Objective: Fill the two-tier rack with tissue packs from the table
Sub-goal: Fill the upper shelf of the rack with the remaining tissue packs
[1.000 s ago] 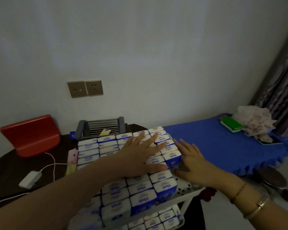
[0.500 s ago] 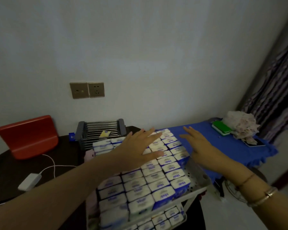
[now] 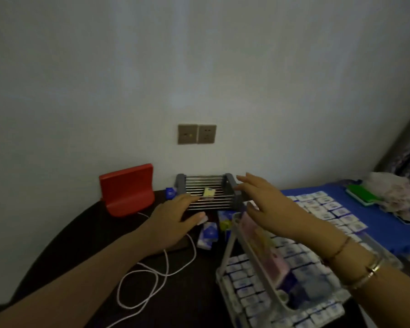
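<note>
Item 1, nearest: rack, pale frame, bottom right. I see two tiers, both packed with rows of white-and-blue tissue packs; the image is blurred here, so I cannot count them. A pinkish pack stands against the rack's near rail.

Item 2: white cable, looped on the dark table left of the rack.

Item 3: right hand, over the rack's far end, fingers straight and spread, holding nothing. I see bracelets on the wrist. The racked packs lie beneath and to the right of the palm, not touched.

Item 4: left hand, flat above the table, fingers extended and relaxed, holding nothing. A loose pack lies on the table just beside its fingertips, toward the rack; I cannot tell whether they touch.

Item 5: more packs in rows on the blue mat, right of the right hand.

Item 6: grey wire tray beyond both hands, a yellow slip in it.

Item 7: red stand by the wall, left.

Item 8: green block and crumpled cloth, far right.

Item 9: sockets on the wall.
</note>
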The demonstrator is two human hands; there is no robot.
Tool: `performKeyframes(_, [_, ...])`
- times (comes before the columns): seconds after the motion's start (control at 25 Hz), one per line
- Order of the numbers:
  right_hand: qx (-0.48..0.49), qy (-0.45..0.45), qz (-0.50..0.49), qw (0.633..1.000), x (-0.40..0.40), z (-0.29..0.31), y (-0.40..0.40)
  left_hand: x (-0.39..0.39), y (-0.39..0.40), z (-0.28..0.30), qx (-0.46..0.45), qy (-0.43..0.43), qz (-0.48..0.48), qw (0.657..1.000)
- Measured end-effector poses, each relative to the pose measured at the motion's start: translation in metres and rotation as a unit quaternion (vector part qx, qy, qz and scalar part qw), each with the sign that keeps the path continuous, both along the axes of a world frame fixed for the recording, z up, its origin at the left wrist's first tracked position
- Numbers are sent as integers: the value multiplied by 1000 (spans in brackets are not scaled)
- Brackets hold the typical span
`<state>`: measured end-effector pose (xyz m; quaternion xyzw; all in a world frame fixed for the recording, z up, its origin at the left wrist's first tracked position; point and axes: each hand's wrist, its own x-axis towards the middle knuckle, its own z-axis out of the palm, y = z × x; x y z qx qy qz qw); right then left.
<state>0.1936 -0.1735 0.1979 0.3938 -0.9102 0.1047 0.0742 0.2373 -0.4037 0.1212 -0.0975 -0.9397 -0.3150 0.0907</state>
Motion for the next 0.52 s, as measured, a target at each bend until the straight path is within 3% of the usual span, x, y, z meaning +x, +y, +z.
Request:
performKeyframes(0.12, [40, -9, -8, 999, -2, -27, -55, 14, -52, -21, 8, -48, 44, 998])
performKeyframes(0.28, [88, -125, -77, 985, -23, -85, -111, -6, -97, -56, 24, -101, 84, 991])
performKeyframes(0.4, [38, -178, -174, 968, -60, -145, -129, -32, -104, -85, 45, -121, 95, 987])
performKeyframes(0.52, [-67, -258, -307, 914, -94, -202, -135, -59, -99, -120, 57, -169, 89, 980])
